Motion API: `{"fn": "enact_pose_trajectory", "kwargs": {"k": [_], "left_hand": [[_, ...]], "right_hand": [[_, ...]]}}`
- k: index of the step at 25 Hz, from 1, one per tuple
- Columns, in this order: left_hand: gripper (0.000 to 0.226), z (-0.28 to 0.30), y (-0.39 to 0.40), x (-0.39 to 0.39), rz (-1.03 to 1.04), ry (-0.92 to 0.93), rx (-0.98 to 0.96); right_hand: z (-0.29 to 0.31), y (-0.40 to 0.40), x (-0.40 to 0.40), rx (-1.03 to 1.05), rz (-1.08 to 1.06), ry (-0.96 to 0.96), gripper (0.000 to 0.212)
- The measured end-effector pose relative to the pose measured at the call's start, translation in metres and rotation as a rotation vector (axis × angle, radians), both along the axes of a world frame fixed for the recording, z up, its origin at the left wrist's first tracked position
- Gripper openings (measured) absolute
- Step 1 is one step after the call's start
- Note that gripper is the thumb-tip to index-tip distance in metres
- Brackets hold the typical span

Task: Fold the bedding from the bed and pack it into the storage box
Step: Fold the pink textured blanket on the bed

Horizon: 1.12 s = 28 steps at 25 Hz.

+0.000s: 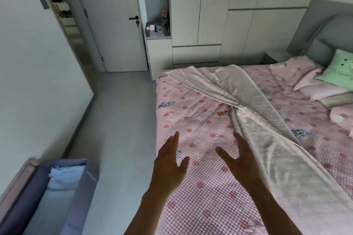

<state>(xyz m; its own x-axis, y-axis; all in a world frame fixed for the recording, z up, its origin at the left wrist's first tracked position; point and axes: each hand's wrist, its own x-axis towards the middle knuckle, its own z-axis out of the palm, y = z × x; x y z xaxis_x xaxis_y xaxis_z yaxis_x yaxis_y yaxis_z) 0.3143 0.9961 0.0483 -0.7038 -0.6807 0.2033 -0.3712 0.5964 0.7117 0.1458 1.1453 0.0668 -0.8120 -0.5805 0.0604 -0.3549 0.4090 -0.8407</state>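
Pink checked blanket (200, 187) lies under both open hands, no writing legible.

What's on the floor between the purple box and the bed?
Nothing. In the head view, the storage box and the bed have only bare grey floor between them. Both hands hover open over the bed.

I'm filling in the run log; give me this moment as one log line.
stage: reaching | left hand: open, over bed | right hand: open, beside quilt | quilt: unfolded on bed | storage box: open on floor
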Motion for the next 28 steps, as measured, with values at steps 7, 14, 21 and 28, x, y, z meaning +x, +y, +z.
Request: {"fn": "enact_pose_trajectory", "kwargs": {"k": [7, 14, 21, 28], "left_hand": [[0.069, -0.006, -0.164, 0.026, -0.035, -0.167, 0.025], [0.077, 0.036, -0.378, 0.03, -0.1, -0.175, -0.022], [0.072, 0.06, -0.562, -0.034, -0.281, -0.137, 0.008], [0.074, 0.053, -0.744, -0.187, -0.431, -0.127, -0.011]], "right_hand": [[-0.01, -0.181, 0.067, 0.002, 0.007, -0.123, 0.085], [0.007, -0.386, 0.072, -0.082, -0.09, -0.016, 0.085], [0.015, -0.541, 0.045, -0.105, -0.177, 0.105, 0.088], [0.007, -0.728, -0.08, -0.109, -0.295, 0.142, 0.083]]}}
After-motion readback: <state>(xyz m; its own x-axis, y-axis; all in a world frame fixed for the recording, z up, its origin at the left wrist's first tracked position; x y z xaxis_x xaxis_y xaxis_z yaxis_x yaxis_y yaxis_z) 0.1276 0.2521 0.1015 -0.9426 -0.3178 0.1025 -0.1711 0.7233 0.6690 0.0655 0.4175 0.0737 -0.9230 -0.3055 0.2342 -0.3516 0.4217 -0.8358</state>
